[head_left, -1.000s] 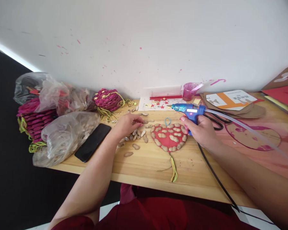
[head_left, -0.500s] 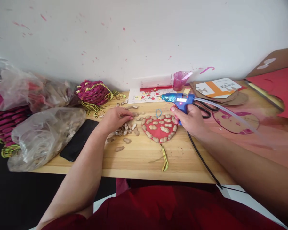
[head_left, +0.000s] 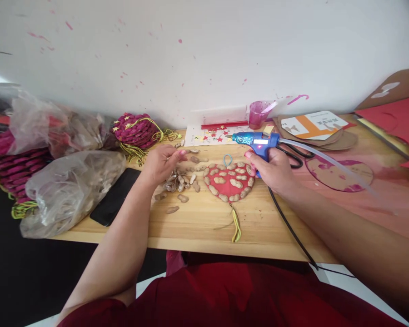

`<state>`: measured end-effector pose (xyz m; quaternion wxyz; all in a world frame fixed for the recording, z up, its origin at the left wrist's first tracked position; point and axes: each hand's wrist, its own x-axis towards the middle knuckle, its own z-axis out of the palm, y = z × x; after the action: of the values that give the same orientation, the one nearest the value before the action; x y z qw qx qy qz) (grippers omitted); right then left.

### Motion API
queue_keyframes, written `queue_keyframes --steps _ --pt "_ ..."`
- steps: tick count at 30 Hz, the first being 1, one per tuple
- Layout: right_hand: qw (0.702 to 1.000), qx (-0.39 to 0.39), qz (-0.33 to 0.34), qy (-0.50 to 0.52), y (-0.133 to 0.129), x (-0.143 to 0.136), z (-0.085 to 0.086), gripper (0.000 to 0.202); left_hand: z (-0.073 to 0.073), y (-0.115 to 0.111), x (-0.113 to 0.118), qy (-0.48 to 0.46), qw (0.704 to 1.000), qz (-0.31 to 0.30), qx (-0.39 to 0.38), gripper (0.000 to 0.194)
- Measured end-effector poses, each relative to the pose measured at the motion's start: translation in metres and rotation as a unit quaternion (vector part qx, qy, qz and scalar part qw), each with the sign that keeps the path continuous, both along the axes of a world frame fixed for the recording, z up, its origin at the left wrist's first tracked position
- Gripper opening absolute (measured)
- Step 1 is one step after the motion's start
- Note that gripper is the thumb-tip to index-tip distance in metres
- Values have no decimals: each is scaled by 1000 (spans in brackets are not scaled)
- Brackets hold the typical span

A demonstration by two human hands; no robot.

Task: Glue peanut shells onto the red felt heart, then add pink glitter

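**Right hand [head_left: 276, 171] gripping a glue gun [head_left: 257, 140]; left hand [head_left: 161, 164] at loose peanuts [head_left: 179, 180]**

The right hand is closed round the handle of the blue glue gun, whose nozzle points left; a translucent glue stick [head_left: 313, 153] extends from its rear and a black cord [head_left: 286, 222] runs past the table edge. The left hand, its fingers bent, is at the loose peanuts; whether it grasps one cannot be told. Between the hands, a red decorated piece [head_left: 225, 188] lies on the wooden table [head_left: 197, 231], bordered and dotted with peanuts, with a blue loop [head_left: 227, 160] at its top and a yellow-green tassel [head_left: 236, 225] below. A black phone [head_left: 113, 197] lies between the left forearm and a plastic bag [head_left: 71, 195].
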<state>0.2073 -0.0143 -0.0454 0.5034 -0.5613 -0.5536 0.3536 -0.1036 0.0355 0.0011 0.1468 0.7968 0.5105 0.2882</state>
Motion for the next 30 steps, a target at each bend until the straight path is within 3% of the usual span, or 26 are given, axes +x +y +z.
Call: queue_keyframes --steps 5,12,17,22,30 --pt "1000 -1 14 22 0 0 0 35 5 -6 -7 -49 998 15 -28 40" --pt "1000 -4 4 25 -1 -1 3 37 13 -13 -20 -94 995 20 -9 50" --pt "999 -1 3 40 -1 -2 3 33 21 -33 -25 -55 997 -1 -50 58" --pt "998 -6 9 57 0 -1 -1 34 8 -54 -27 2 999 -41 -15 25" --pt "1000 -1 -8 19 0 3 -3 38 -20 -69 -26 65 994 -58 73 12"
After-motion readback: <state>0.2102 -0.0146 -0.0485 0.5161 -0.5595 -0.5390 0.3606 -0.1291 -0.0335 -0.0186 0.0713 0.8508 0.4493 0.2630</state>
